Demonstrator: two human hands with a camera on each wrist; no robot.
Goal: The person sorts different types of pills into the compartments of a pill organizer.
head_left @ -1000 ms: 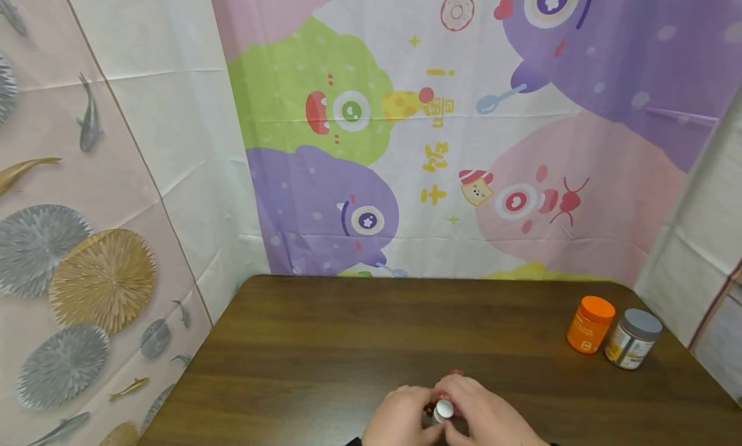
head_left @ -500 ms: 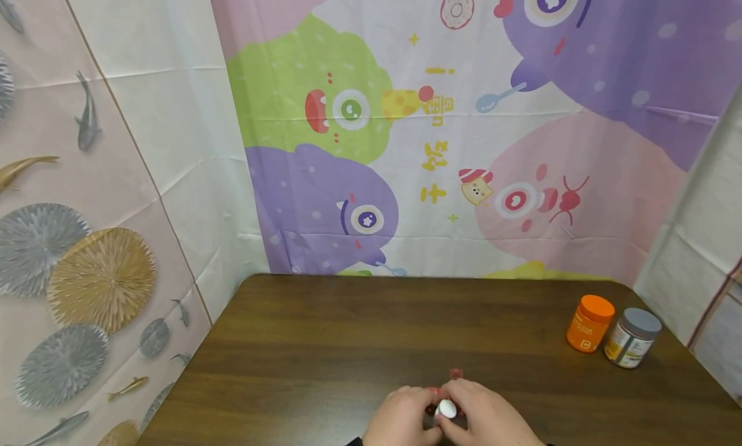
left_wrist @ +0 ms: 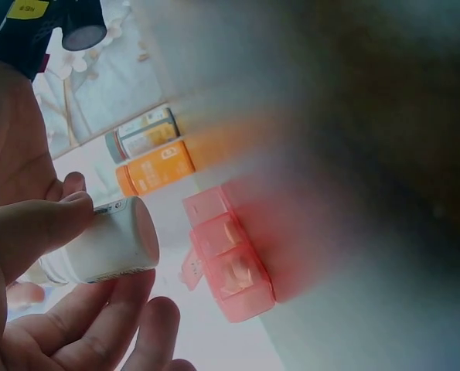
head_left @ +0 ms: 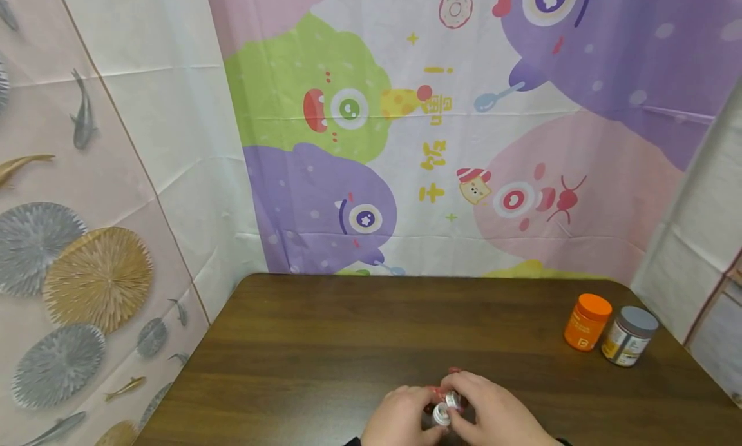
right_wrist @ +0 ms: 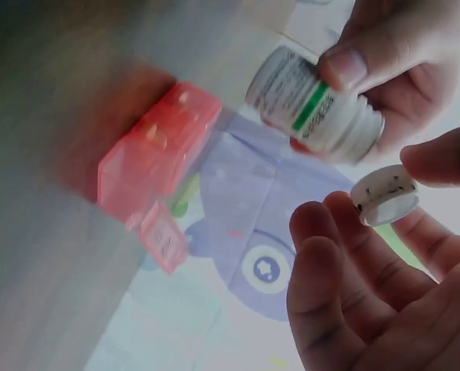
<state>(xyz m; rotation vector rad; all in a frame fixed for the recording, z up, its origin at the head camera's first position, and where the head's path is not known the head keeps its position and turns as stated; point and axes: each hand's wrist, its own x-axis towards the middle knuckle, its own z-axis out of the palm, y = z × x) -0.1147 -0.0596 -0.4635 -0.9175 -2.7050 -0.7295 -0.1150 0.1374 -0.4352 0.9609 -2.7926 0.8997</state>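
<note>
My left hand [head_left: 400, 417] holds a small white pill bottle [right_wrist: 311, 104] with a green stripe on its label. The bottle's threaded neck is bare. Between thumb and fingers, my right hand [head_left: 493, 412] pinches the white cap [right_wrist: 386, 197], just apart from the neck. A translucent red pill organizer [left_wrist: 230, 255] stands on the table beyond both hands, with pale pills visible in some compartments. One of its lids [right_wrist: 165, 239] hangs open. In the head view the hands hide most of the organizer.
An orange jar [head_left: 588, 322] and a grey-lidded jar [head_left: 630, 336] stand side by side near the right edge of the brown wooden table [head_left: 348, 330]. A cartoon-printed curtain [head_left: 435, 175] hangs behind the table, with patterned cloth [head_left: 104, 278] at the left.
The cap has come off the bottle, exposing the neck. My right hand has shifted slightly right with the cap, while my left hand stays about where it was with the bottle.
</note>
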